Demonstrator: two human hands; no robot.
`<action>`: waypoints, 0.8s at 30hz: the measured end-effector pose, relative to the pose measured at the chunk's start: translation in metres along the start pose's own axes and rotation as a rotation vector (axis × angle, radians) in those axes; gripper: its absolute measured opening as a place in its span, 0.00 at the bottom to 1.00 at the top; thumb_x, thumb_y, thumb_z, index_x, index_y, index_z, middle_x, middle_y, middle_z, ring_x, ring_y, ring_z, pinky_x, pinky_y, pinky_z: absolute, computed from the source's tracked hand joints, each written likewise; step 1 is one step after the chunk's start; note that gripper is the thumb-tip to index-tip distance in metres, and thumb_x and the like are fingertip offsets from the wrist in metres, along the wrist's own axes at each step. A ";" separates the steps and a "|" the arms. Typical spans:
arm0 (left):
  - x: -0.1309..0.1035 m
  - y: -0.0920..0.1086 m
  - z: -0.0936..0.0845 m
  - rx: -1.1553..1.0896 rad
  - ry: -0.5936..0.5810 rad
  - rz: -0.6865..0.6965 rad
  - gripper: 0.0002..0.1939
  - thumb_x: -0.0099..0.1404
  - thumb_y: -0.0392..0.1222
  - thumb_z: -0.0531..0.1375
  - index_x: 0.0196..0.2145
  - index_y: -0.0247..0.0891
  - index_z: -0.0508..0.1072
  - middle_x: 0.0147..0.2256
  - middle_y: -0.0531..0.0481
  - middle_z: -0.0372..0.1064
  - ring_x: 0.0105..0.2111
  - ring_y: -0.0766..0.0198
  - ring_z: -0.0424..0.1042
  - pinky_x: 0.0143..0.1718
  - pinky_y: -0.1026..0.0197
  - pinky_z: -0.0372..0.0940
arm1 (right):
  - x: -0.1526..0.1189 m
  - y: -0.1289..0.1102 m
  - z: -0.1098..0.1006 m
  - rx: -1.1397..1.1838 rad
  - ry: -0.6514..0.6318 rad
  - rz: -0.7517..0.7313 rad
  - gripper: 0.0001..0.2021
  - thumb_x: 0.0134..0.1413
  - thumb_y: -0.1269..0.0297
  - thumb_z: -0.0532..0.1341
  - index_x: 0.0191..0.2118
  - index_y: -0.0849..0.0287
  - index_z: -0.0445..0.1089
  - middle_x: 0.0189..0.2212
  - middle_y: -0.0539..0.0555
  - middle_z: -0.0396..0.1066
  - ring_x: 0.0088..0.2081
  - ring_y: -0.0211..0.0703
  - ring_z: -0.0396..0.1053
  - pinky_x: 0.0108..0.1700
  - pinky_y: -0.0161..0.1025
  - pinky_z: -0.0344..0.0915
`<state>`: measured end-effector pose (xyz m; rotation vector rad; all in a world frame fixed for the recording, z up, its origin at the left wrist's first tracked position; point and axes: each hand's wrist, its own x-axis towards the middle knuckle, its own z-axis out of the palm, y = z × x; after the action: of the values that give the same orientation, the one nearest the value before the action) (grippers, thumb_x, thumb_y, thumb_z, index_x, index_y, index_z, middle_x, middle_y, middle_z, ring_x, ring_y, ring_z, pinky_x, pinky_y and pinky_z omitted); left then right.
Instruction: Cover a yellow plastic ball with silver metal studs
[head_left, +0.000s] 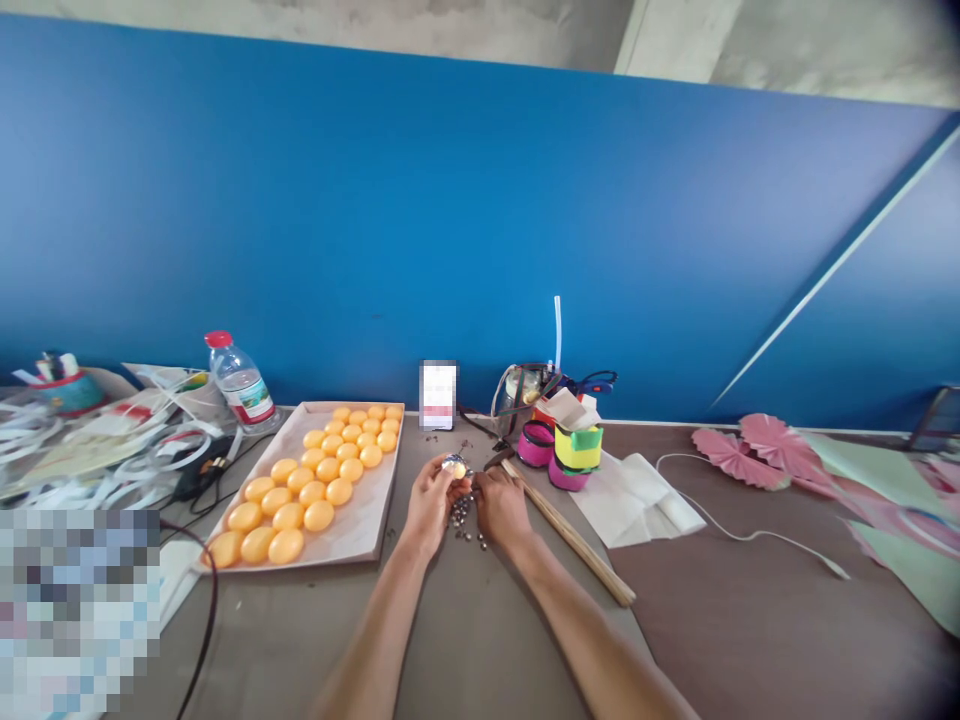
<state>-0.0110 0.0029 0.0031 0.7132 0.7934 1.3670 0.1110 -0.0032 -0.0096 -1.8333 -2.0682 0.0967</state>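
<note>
Hands [430,500] over desk [461,640], partition [465,220] beyond

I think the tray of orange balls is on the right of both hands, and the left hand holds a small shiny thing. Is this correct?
The side is wrong: the head view shows the tray of orange balls left of the right hand and the left hand, which holds a small shiny thing.

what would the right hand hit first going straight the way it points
Probably the left hand, with the shiny silvery rounded piece in its grip, just ahead and leftward; depth makes any gap unclear.
</note>
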 end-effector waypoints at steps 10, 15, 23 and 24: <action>0.000 0.002 0.000 -0.062 0.031 -0.029 0.20 0.49 0.43 0.65 0.39 0.35 0.67 0.29 0.50 0.71 0.26 0.66 0.72 0.33 0.63 0.67 | 0.003 0.004 0.003 0.188 0.170 0.014 0.08 0.51 0.74 0.53 0.29 0.60 0.68 0.31 0.55 0.71 0.37 0.42 0.66 0.41 0.37 0.52; 0.001 0.001 -0.001 -0.064 0.036 -0.036 0.20 0.48 0.42 0.66 0.39 0.35 0.68 0.30 0.49 0.72 0.27 0.67 0.71 0.33 0.62 0.67 | 0.005 0.005 0.005 0.319 0.165 -0.003 0.07 0.48 0.75 0.53 0.29 0.60 0.67 0.24 0.52 0.71 0.29 0.40 0.66 0.35 0.36 0.54; 0.002 0.000 -0.002 -0.074 0.022 -0.022 0.19 0.49 0.42 0.65 0.39 0.36 0.68 0.30 0.49 0.72 0.27 0.67 0.71 0.34 0.62 0.67 | 0.008 0.004 0.009 0.548 0.205 -0.043 0.08 0.47 0.73 0.53 0.25 0.59 0.68 0.26 0.53 0.69 0.30 0.41 0.64 0.33 0.34 0.58; 0.002 0.000 -0.002 -0.079 0.023 -0.023 0.19 0.49 0.42 0.65 0.39 0.36 0.68 0.30 0.49 0.72 0.27 0.67 0.72 0.35 0.62 0.67 | 0.008 0.004 0.008 0.573 0.199 -0.034 0.08 0.46 0.73 0.53 0.25 0.58 0.68 0.26 0.53 0.69 0.29 0.40 0.64 0.32 0.34 0.58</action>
<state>-0.0131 0.0046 0.0018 0.6260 0.7588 1.3806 0.1116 0.0071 -0.0166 -1.3940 -1.7024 0.4311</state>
